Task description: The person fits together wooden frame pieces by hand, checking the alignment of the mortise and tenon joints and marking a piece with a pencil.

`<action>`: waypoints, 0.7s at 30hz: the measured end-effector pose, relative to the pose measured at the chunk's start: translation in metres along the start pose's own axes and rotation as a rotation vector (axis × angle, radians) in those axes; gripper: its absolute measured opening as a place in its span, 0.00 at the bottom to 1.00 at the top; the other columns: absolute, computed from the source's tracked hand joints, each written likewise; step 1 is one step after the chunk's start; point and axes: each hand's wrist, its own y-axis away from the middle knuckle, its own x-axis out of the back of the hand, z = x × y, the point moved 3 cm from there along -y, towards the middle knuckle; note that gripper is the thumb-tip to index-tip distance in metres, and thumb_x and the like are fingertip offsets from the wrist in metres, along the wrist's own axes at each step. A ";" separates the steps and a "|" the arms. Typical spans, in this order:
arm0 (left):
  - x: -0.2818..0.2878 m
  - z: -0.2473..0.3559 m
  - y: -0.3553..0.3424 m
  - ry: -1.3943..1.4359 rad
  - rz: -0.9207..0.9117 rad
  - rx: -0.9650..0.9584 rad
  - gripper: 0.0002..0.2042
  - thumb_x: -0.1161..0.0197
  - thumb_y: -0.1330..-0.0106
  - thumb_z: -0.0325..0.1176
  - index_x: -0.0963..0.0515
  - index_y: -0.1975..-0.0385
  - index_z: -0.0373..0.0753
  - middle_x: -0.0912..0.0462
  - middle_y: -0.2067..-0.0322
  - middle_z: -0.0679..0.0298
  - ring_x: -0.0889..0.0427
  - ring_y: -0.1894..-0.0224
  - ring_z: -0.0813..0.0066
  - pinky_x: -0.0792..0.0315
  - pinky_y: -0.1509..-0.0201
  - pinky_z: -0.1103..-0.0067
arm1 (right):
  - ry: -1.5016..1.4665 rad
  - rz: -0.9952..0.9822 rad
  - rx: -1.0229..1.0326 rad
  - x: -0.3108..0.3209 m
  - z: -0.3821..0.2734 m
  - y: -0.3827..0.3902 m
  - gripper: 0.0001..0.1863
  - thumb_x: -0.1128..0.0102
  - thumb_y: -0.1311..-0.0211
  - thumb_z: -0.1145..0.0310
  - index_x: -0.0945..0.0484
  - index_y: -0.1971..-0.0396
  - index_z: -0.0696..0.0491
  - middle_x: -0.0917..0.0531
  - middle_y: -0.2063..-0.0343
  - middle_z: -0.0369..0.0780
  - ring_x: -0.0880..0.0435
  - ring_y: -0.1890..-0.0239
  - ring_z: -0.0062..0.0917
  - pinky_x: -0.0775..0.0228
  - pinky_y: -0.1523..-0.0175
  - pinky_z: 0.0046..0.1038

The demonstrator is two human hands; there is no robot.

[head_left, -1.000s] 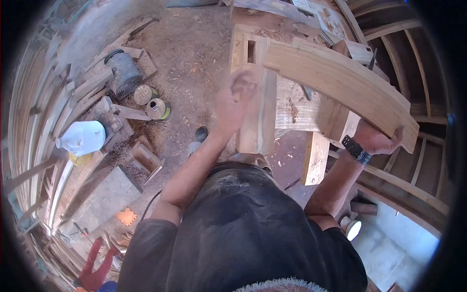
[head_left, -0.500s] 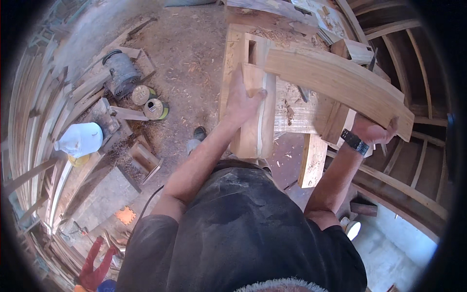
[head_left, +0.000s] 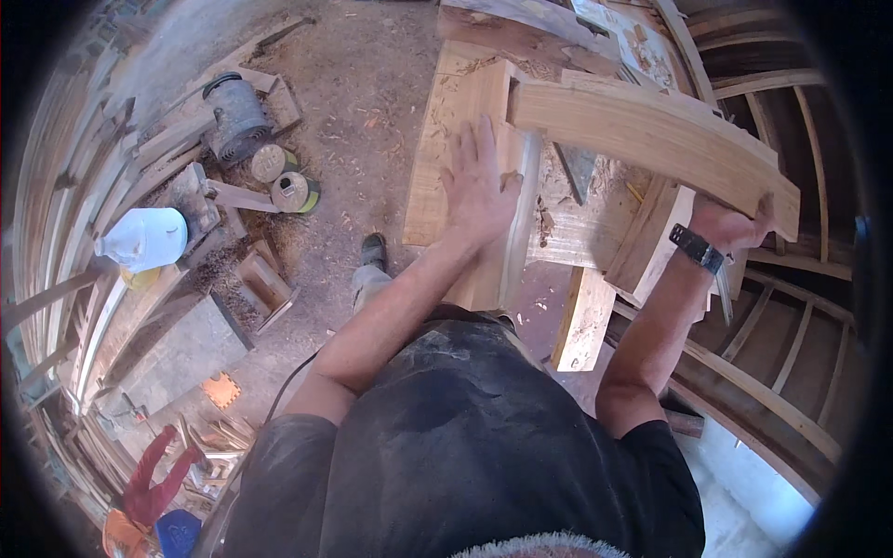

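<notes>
A pale wooden post (head_left: 493, 256) lies on the bench, its near end close to my body. My left hand (head_left: 479, 181) rests flat on it with the fingers stretched forward and the thumb out to the right. A wide curved board (head_left: 642, 135) runs rightward from the post's far part. Its left end meets the post at a dark slot (head_left: 513, 86); how deep it sits there I cannot tell. At the board's right end, my right hand (head_left: 730, 226), with a dark watch on the wrist, holds it from beneath, fingers curled at its lower edge.
Wood shavings and a dark flat metal tool (head_left: 577, 172) lie on the bench (head_left: 567, 232). On the floor at left are two tins (head_left: 295, 192), a grey cylindrical machine (head_left: 237, 116), a white plastic jug (head_left: 144, 237) and stacked boards (head_left: 65, 270). A wooden frame (head_left: 791, 344) stands at right.
The post has turned, so its slot now faces the curved board. My left hand has gone from clasping the post's side to lying flat on top. The board has shifted slightly right in view.
</notes>
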 end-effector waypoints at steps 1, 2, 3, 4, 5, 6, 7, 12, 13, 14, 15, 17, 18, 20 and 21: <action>-0.001 0.002 0.000 -0.029 -0.020 0.005 0.47 0.36 0.34 0.40 0.58 0.21 0.36 0.56 0.22 0.39 0.59 0.20 0.41 0.57 0.22 0.44 | -0.019 -0.073 -0.043 0.001 -0.002 -0.009 0.39 0.43 0.45 0.50 0.30 0.35 0.59 0.23 0.39 0.53 0.25 0.35 0.48 0.34 0.30 0.51; -0.004 0.002 0.000 -0.025 -0.021 0.009 0.47 0.36 0.34 0.40 0.58 0.21 0.36 0.56 0.22 0.39 0.59 0.20 0.41 0.57 0.22 0.44 | -0.039 -0.148 -0.087 -0.006 -0.002 -0.012 0.38 0.44 0.43 0.50 0.29 0.36 0.59 0.24 0.38 0.52 0.25 0.35 0.49 0.35 0.30 0.52; -0.007 0.001 0.000 -0.044 -0.012 0.004 0.46 0.37 0.34 0.41 0.59 0.21 0.37 0.57 0.22 0.40 0.60 0.20 0.41 0.58 0.22 0.43 | -0.034 -0.149 -0.090 -0.011 0.000 -0.015 0.38 0.44 0.43 0.50 0.29 0.36 0.59 0.24 0.38 0.52 0.25 0.35 0.49 0.35 0.30 0.52; -0.009 0.001 0.000 -0.062 -0.005 -0.003 0.46 0.38 0.33 0.41 0.60 0.21 0.38 0.57 0.22 0.42 0.61 0.19 0.41 0.59 0.22 0.41 | 0.030 -0.096 -0.045 -0.016 0.001 -0.018 0.40 0.43 0.43 0.50 0.30 0.35 0.60 0.25 0.37 0.53 0.26 0.34 0.50 0.36 0.29 0.52; -0.010 0.001 -0.001 -0.059 -0.009 -0.003 0.46 0.38 0.33 0.41 0.60 0.21 0.38 0.57 0.22 0.42 0.61 0.19 0.41 0.59 0.22 0.41 | 0.093 -0.040 0.002 -0.023 0.000 -0.020 0.41 0.42 0.43 0.51 0.32 0.34 0.61 0.26 0.35 0.54 0.28 0.33 0.52 0.38 0.28 0.53; -0.010 0.000 0.000 -0.066 -0.004 -0.006 0.46 0.39 0.33 0.41 0.60 0.21 0.38 0.58 0.22 0.42 0.61 0.19 0.42 0.60 0.22 0.41 | 0.098 -0.039 0.004 -0.028 0.000 -0.024 0.41 0.42 0.43 0.51 0.32 0.34 0.61 0.26 0.35 0.54 0.28 0.33 0.52 0.38 0.28 0.53; -0.011 0.000 0.000 -0.073 0.000 -0.010 0.45 0.40 0.32 0.41 0.60 0.21 0.37 0.58 0.22 0.41 0.61 0.19 0.42 0.60 0.22 0.41 | 0.133 -0.051 -0.023 -0.033 0.001 -0.028 0.40 0.42 0.43 0.50 0.31 0.34 0.61 0.26 0.36 0.54 0.28 0.33 0.51 0.37 0.29 0.53; -0.012 0.001 0.000 -0.061 0.006 -0.040 0.44 0.43 0.31 0.41 0.60 0.21 0.36 0.58 0.22 0.41 0.61 0.19 0.40 0.61 0.23 0.40 | 0.232 0.004 -0.053 -0.068 -0.001 -0.026 0.39 0.42 0.41 0.50 0.31 0.34 0.60 0.25 0.36 0.52 0.28 0.32 0.48 0.36 0.30 0.53; -0.013 0.001 0.001 -0.059 0.014 -0.061 0.44 0.43 0.31 0.41 0.60 0.21 0.36 0.58 0.22 0.41 0.61 0.20 0.40 0.61 0.23 0.40 | 0.222 -0.041 -0.036 -0.068 0.000 -0.036 0.39 0.42 0.40 0.51 0.31 0.34 0.60 0.25 0.37 0.52 0.28 0.32 0.48 0.36 0.30 0.53; -0.014 0.001 0.000 -0.055 0.011 -0.063 0.44 0.43 0.31 0.41 0.60 0.21 0.36 0.58 0.22 0.41 0.61 0.20 0.40 0.61 0.23 0.40 | 0.213 -0.086 -0.017 -0.071 0.001 -0.042 0.38 0.42 0.40 0.51 0.31 0.34 0.60 0.24 0.37 0.52 0.28 0.33 0.47 0.37 0.30 0.53; -0.015 0.001 0.001 -0.049 0.014 -0.075 0.44 0.43 0.31 0.41 0.60 0.21 0.35 0.58 0.22 0.41 0.61 0.20 0.39 0.61 0.23 0.40 | 0.216 -0.085 -0.013 -0.073 0.005 -0.047 0.38 0.42 0.40 0.51 0.31 0.34 0.60 0.24 0.37 0.52 0.28 0.33 0.47 0.37 0.30 0.53; -0.015 0.002 0.001 -0.040 0.017 -0.087 0.44 0.43 0.32 0.41 0.60 0.21 0.35 0.58 0.22 0.41 0.61 0.20 0.38 0.61 0.23 0.40 | 0.160 -0.086 -0.028 -0.079 0.011 -0.051 0.37 0.42 0.39 0.53 0.31 0.34 0.60 0.24 0.38 0.52 0.27 0.33 0.47 0.37 0.29 0.51; -0.014 0.003 0.002 -0.061 0.013 -0.085 0.44 0.43 0.32 0.40 0.59 0.21 0.34 0.58 0.22 0.40 0.61 0.20 0.38 0.61 0.23 0.39 | 0.162 -0.088 -0.026 -0.081 0.013 -0.049 0.37 0.42 0.39 0.53 0.31 0.34 0.60 0.24 0.38 0.52 0.27 0.33 0.47 0.37 0.29 0.51; -0.014 0.005 0.002 -0.079 0.009 -0.082 0.43 0.43 0.32 0.40 0.59 0.22 0.33 0.58 0.22 0.40 0.61 0.20 0.38 0.61 0.23 0.39 | 0.231 -0.089 -0.114 -0.085 0.020 -0.041 0.36 0.43 0.38 0.53 0.30 0.35 0.60 0.23 0.40 0.51 0.25 0.36 0.46 0.34 0.32 0.49; -0.015 0.007 0.003 -0.083 0.008 -0.085 0.43 0.44 0.32 0.40 0.59 0.22 0.33 0.58 0.22 0.40 0.61 0.20 0.38 0.61 0.23 0.39 | 0.234 -0.091 -0.115 -0.087 0.024 -0.035 0.36 0.43 0.38 0.53 0.30 0.35 0.60 0.23 0.40 0.51 0.25 0.36 0.46 0.34 0.32 0.49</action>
